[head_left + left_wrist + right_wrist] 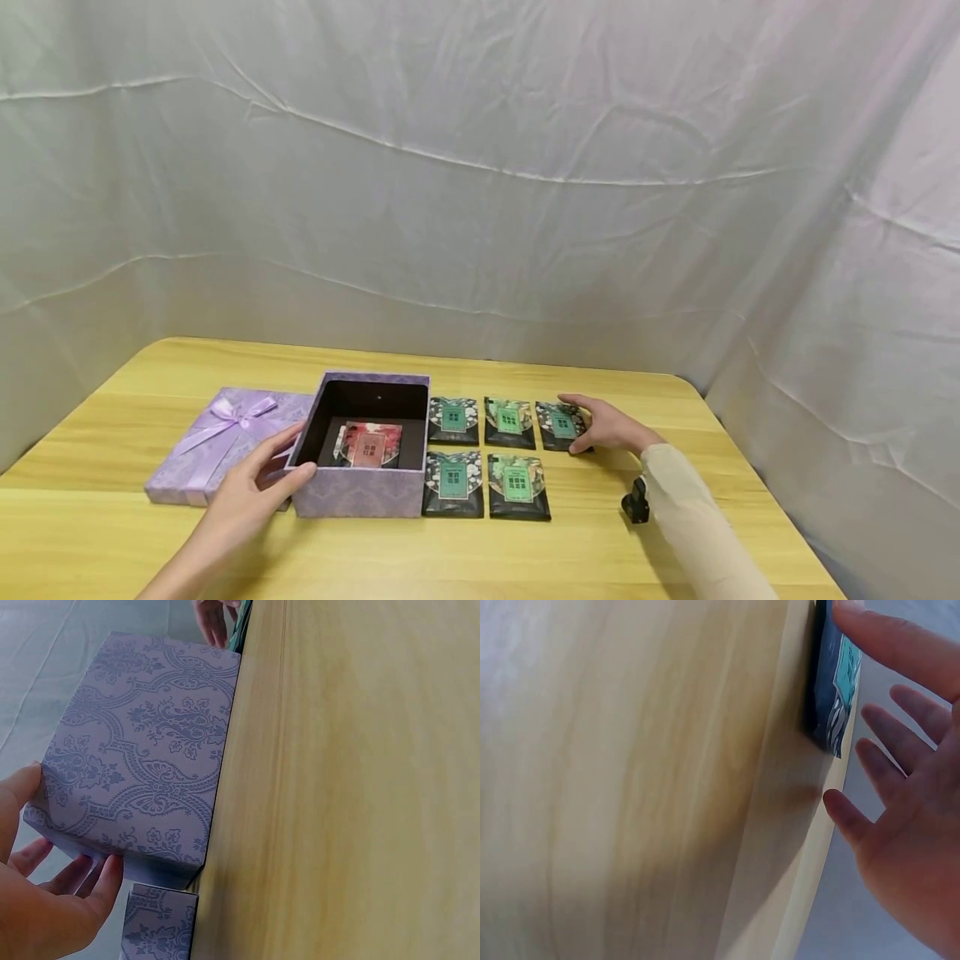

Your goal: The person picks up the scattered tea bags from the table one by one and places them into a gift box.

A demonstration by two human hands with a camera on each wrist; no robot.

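A purple patterned gift box [358, 493] stands uncovered on the table. A red sachet [372, 446] lies inside, with a pale edge showing beside it. My left hand [251, 490] holds the box's near left corner, thumb at the rim and fingers along the left side; the left wrist view shows this hand [56, 892] against the box [150, 742]. To the right, my right hand [609, 423] is over a dark sachet with a teal label [557, 425]. In the right wrist view its thumb touches this sachet [836, 690], and the other fingers are spread and fairly straight.
The box lid [247, 425] with a lilac bow lies left of the box. Between box and right hand lie several dark sachets, including one [453, 483] near the box and one [519, 486] with a green label. A black camera [636, 502] sits at the right wrist.
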